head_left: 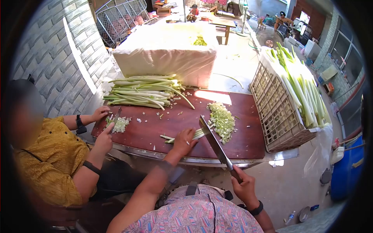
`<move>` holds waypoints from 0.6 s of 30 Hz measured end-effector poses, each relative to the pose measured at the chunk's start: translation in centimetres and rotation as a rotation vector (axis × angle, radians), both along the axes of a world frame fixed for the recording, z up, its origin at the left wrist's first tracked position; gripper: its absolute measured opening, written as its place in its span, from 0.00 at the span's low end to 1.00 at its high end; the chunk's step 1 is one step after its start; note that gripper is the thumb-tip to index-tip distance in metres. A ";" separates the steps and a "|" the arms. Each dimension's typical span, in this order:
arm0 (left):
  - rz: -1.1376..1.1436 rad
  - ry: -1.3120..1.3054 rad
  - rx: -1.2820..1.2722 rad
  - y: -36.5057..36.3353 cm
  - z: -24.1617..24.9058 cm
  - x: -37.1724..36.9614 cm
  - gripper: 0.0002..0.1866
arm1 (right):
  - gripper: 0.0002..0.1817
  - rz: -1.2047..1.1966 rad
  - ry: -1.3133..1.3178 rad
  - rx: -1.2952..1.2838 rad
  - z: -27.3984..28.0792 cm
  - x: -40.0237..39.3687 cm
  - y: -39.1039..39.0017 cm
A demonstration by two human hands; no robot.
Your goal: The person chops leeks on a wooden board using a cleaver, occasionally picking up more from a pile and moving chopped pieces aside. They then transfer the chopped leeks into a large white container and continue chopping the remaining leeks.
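My left hand (pixel 184 142) is closed over a small bunch of scallions (pixel 168 138), pressing them on the red-brown board (pixel 186 112). The cut ends stick out from its right side, beside the blade. My right hand (pixel 243 184) grips the dark handle of a broad kitchen knife (pixel 214 141). The blade slants up and left across the board, its edge by the scallion ends. A pile of chopped scallion (pixel 221 121) lies just beyond the blade. Farther back on the left rests a stack of whole scallions (pixel 143 90).
On my left a co-worker in a yellow top (pixel 58 155) cuts a smaller chopped pile (pixel 122 124) with a knife. A plastic crate (pixel 278 105) packed with long scallions stands right. Behind the board is a large plastic-lined box (pixel 167 62). Scraps dot the board.
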State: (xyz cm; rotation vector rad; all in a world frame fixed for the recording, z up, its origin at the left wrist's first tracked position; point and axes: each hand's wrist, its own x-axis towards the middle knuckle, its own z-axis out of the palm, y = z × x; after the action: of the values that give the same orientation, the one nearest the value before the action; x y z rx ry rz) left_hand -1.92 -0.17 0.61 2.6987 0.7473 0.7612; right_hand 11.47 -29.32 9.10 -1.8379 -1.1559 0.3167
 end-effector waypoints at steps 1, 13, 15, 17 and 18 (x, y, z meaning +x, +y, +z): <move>0.018 -0.021 -0.021 -0.1 0.7 -0.4 0.26 | 0.26 0.004 0.000 -0.002 0.2 -0.3 0.3; -0.026 -0.187 -0.040 0.8 -0.3 -2.7 0.12 | 0.25 0.086 -0.050 -0.178 1.3 -3.4 2.1; -0.048 -0.210 -0.035 0.9 -0.3 -2.6 0.11 | 0.26 0.094 -0.094 -0.181 1.4 -3.8 2.2; -0.047 -0.205 -0.042 1.0 -0.3 -2.5 0.09 | 0.26 0.089 -0.099 -0.196 1.3 -3.8 2.4; -0.055 -0.203 -0.047 1.0 -0.4 -2.6 0.09 | 0.27 0.092 -0.102 -0.209 1.3 -3.9 2.4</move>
State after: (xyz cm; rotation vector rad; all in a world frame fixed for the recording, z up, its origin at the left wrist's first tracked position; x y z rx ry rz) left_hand -4.48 0.81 0.25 2.5398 0.6315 0.9734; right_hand 7.55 -26.87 10.40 -2.0051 -1.3214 0.4134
